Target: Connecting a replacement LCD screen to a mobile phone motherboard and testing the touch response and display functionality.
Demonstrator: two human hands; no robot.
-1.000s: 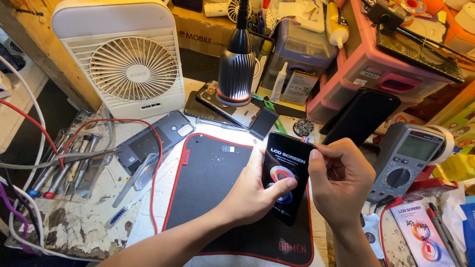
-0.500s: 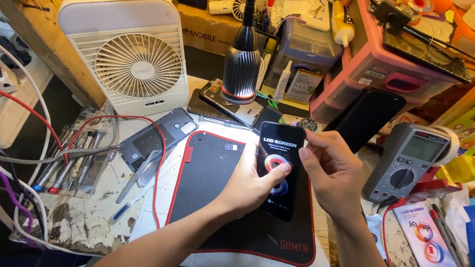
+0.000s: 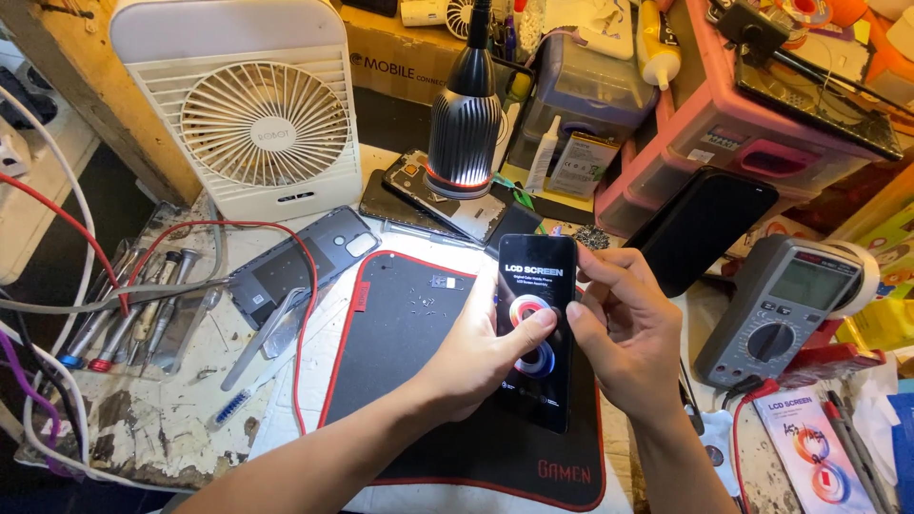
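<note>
Gripping the phone screen (image 3: 536, 333) upright (both hands, thumbs on its face)

Two bare forearms, no sleeves in view. Left hand (image 3: 476, 357) and right hand (image 3: 624, 333) ungloved, without rings, watch or wristband. Short, plain nails on the fingers (image 3: 545, 322), unpainted. No marks, tape or bandage on either wrist or arm.

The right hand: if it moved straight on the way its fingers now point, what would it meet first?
The right hand points left across the black phone screen it holds, so it would probably meet the left hand's thumb first; depth is hard to judge.
</note>
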